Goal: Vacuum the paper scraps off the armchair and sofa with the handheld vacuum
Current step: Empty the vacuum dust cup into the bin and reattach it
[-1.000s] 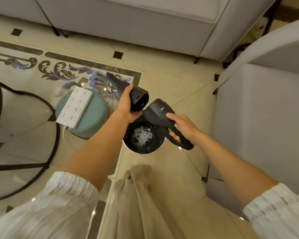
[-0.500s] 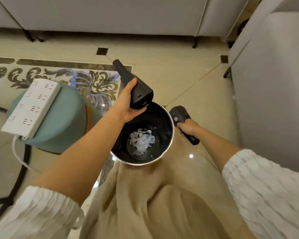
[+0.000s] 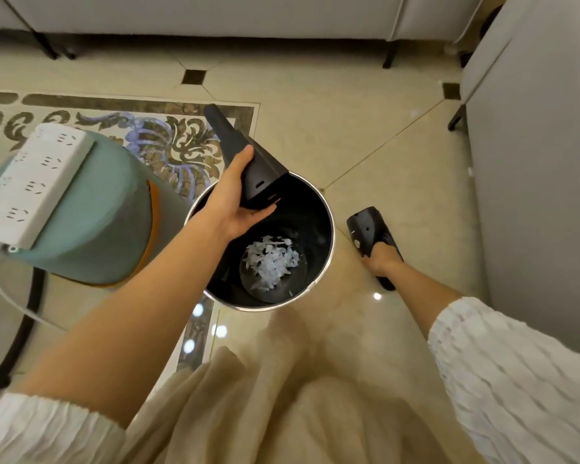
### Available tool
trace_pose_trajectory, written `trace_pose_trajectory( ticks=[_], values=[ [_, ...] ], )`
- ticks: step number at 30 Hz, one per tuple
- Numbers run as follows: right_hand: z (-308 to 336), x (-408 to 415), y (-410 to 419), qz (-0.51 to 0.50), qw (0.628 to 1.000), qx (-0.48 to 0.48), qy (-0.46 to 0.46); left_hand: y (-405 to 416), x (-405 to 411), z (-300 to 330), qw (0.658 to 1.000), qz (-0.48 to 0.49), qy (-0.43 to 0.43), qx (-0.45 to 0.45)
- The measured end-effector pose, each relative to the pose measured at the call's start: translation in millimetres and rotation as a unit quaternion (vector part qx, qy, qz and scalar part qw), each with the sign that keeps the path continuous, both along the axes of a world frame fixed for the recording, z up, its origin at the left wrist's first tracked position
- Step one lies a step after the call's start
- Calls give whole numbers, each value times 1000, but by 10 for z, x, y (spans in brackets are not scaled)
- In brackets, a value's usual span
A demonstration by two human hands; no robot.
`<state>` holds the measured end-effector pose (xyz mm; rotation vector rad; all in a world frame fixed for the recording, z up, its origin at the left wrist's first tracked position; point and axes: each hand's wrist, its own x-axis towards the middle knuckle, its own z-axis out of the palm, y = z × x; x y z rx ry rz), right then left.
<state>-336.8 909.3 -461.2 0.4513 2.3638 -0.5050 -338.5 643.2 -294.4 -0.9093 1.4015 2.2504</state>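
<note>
The black handheld vacuum is in two parts. My left hand (image 3: 238, 202) grips the detached nozzle and dust cup (image 3: 245, 155), its open end tilted over a black bin with a metal rim (image 3: 329, 229). A heap of white paper scraps (image 3: 270, 262) lies at the bottom of the bin. To the right of the bin, low over the floor, my right hand (image 3: 380, 261) holds the vacuum's motor body (image 3: 365, 229) by its handle. The grey sofa (image 3: 215, 15) runs along the top, and the grey armchair (image 3: 536, 162) fills the right side.
A teal stool (image 3: 91, 222) with a white power strip (image 3: 31, 182) on top stands left of the bin. A black-framed table leg (image 3: 24, 326) curves at the lower left. Glossy tiled floor lies between the bin, the sofa and the armchair.
My right hand has lowered the motor body away from the nozzle to the right of the bin. My left hand keeps the nozzle part over the bin. The view has tilted downward.
</note>
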Motion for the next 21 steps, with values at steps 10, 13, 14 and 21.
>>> trace_pose_trajectory(
  ticks=[10,13,14,21],
  values=[
    [1508,-53,-565,-217,889,-291,279,112,231,593,1000,14,-8,-5],
    [1994,261,-782,-89,849,-396,339,93,344,737,1000,13,-4,0],
    [2142,371,-850,-29,848,-401,347,67,385,796,1000,19,-5,10],
    [2449,655,-1185,228,858,-249,387,107,610,1082,999,10,-13,39]
  ],
)
